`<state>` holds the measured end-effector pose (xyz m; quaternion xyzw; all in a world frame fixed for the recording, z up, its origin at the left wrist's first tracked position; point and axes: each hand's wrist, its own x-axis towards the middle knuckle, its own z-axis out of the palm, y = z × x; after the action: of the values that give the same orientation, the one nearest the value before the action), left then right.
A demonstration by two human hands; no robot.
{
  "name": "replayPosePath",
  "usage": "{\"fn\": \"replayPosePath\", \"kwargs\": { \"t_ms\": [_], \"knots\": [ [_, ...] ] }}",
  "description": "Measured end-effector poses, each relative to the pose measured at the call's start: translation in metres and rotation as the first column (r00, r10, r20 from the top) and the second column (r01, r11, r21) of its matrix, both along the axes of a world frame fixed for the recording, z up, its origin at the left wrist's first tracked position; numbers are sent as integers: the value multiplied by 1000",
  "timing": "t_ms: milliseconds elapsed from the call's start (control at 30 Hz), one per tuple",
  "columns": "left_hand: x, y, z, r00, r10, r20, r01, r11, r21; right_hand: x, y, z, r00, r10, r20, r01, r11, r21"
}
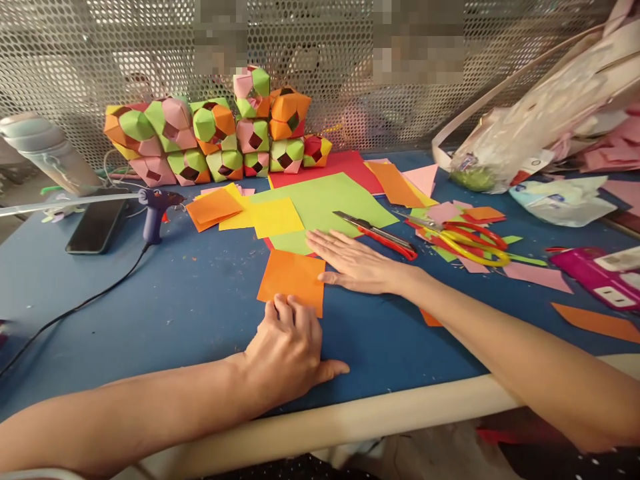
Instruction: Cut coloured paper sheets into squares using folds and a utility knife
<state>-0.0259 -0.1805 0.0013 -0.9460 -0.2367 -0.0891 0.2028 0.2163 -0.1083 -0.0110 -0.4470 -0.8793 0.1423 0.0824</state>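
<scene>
Loosely curled, the left hand [293, 343] has its fingertips on the near part of an orange paper square [293, 267], its thumb stretched out to the right along the blue tabletop [210, 300]; I cannot tell whether the fingers pinch the sheet or only press on it. Flat and open, the right hand [357, 263] grips nothing: its fingers reach over a light-green sheet [325, 193], and its thumb touches the orange square's right edge. The square lies flat in front of the person, just nearer than the green sheet, which overlaps red paper [345, 167].

A yellow paper square [277, 217] lies on the green sheet, and a snap-off cutter [380, 237] with a red handle rests across its right side. Farther right are yellow-handled scissors [465, 243] among paper scraps.

Lettering is hard to come by: a pale label [617, 260] on the magenta case [587, 273] is too small to read, and a white tag [535, 162] by the clear plastic bag [540, 113] shows a dark ring. At left, a purple glue gun [153, 217] stands beside a dark-screened smartphone [97, 227]. Folded-paper balls [220, 167] are stacked against the perforated metal panel [345, 93].
</scene>
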Motion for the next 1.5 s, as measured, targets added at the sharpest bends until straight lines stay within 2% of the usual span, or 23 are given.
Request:
{"fn": "replayPosePath", "kwargs": {
  "t_ms": [67,133,200,233,267,333,400,467,533,633,700,767,833,900,1033,1167,1333,1500],
  "knots": [
    [0,0,1,1000,5,-9,-5,1000,3,2,-3,2,999,-38,-39,40,999,37],
    [1,-1,0,1000,7,-14,-7,1000,2,-10,-12,9,991,8,-135,-3,999,32],
    [2,-1,-2,1000,7,6,-7,1000,-7,-32,-22,18,953,166,-252,-188,980,-63],
    [2,-1,-4,1000,7,25,-7,1000,-13,-44,-27,21,922,253,-292,-306,940,-150],
    [2,-2,-5,999,7,45,-7,1000,-19,-55,-30,24,899,295,-323,-375,901,-220],
    [3,-2,-7,997,8,71,-6,1000,-27,-69,-29,27,887,311,-341,-420,851,-316],
    [2,-2,-7,999,-4,53,6,1000,-30,-71,-18,25,907,304,-291,-394,856,-334],
    [2,-2,-5,1000,-10,22,10,1000,-23,-63,1,19,941,274,-198,-322,903,-283],
    [2,-2,-3,1000,2,-2,-2,1000,-13,-50,20,13,976,188,-106,-207,955,-213],
    [2,-1,-2,1000,13,-7,-13,1000,0,-37,36,9,997,78,-22,-81,984,-157],
    [2,-1,-3,1000,15,-12,-15,1000,1,-40,33,10,996,74,-39,-79,988,-135],
    [2,-1,-4,1000,13,-14,-13,1000,-10,-51,23,14,980,167,-109,-181,975,-129],
    [2,-1,-5,1000,6,-10,-6,999,-33,-66,14,16,933,308,-185,-340,922,-185],
    [3,-1,-5,1000,4,-11,-4,999,-48,-80,12,15,920,336,-201,-380,891,-249],
    [2,-1,-3,999,28,-27,-28,999,-35,-92,26,9,947,302,-112,-319,930,-185],
    [1,0,-3,999,26,-27,-26,1000,-16,-83,29,5,957,279,-79,-287,950,-121],
    [0,2,-6,1000,23,-11,-22,999,31,-49,5,8,981,188,-45,-193,968,-159],
    [0,4,-8,1000,26,3,-26,999,24,-12,-26,7,994,106,10,-102,979,-176]
  ]
}}
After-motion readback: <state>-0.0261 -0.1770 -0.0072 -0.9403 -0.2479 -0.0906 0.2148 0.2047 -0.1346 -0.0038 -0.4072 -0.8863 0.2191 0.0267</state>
